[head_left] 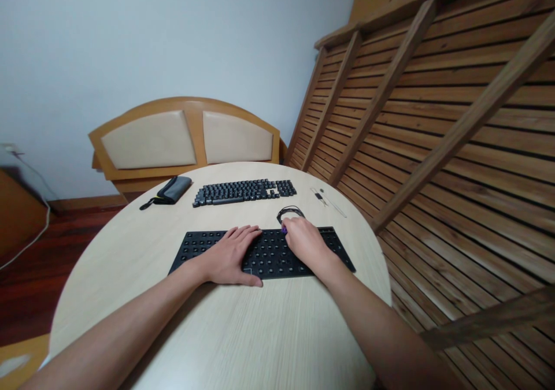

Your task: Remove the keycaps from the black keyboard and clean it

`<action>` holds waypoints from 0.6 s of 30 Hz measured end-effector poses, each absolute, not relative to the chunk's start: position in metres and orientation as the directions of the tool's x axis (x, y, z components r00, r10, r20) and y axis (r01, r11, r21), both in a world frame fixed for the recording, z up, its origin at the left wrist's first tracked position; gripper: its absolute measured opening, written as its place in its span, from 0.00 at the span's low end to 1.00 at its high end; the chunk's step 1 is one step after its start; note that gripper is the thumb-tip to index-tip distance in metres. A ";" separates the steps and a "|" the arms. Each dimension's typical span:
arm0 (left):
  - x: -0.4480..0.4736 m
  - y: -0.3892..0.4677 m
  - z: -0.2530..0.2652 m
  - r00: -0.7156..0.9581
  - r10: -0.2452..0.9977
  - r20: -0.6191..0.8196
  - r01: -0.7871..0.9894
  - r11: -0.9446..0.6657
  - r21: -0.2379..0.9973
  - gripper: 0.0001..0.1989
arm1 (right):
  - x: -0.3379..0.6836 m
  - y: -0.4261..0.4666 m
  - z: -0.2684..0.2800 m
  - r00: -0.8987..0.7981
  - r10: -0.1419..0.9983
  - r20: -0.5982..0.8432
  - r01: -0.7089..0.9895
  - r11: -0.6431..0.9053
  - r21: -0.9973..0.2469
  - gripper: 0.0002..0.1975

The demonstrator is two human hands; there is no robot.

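A black keyboard base (pixel 273 266), stripped of its keycaps, lies before me on the table with its switches showing. Across its left-middle part rests my left hand (pixel 232 255), fingers stretched out and thumb along the near edge. My right hand (pixel 303 241) is closed over the right part of the base. A small purple thing (pixel 284 229) pokes out between its thumb and fingers; the rest is hidden in the grip, so its kind does not show. Behind the base lies a coiled black cable (pixel 291 208). Farther back, black keycaps (pixel 236 192) are laid out in keyboard order.
On the round pale table (pixel 243 332), a grey and black pouch (pixel 173 190) with a strap sits at the far left. A wire keycap puller (pixel 319 196) and a thin pale stick (pixel 336 205) lie at the right. Wooden slats (pixel 433 141) lean close on the right.
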State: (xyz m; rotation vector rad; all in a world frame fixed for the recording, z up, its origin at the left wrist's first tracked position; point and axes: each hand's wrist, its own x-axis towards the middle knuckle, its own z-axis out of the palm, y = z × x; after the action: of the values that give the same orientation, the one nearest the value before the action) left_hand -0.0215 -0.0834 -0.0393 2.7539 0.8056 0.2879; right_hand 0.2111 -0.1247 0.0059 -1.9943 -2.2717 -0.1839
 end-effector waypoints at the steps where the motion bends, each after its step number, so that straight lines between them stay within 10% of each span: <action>1: -0.020 -0.084 -0.039 0.827 0.549 0.120 0.498 -0.815 0.295 0.58 | 0.210 -0.123 0.001 -0.135 0.976 0.168 0.991 0.135 0.013 0.13; 18: -0.009 -0.090 -0.038 0.814 0.540 0.214 0.462 -0.825 0.325 0.58 | 0.201 -0.121 -0.024 -0.350 0.889 0.295 0.894 0.411 -0.178 0.11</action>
State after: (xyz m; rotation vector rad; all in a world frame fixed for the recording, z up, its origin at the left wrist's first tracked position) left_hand -0.0086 -0.0896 -0.0377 2.7414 0.7719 0.4352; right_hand 0.2005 -0.1215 -0.0236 -1.5375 -2.3286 -0.0204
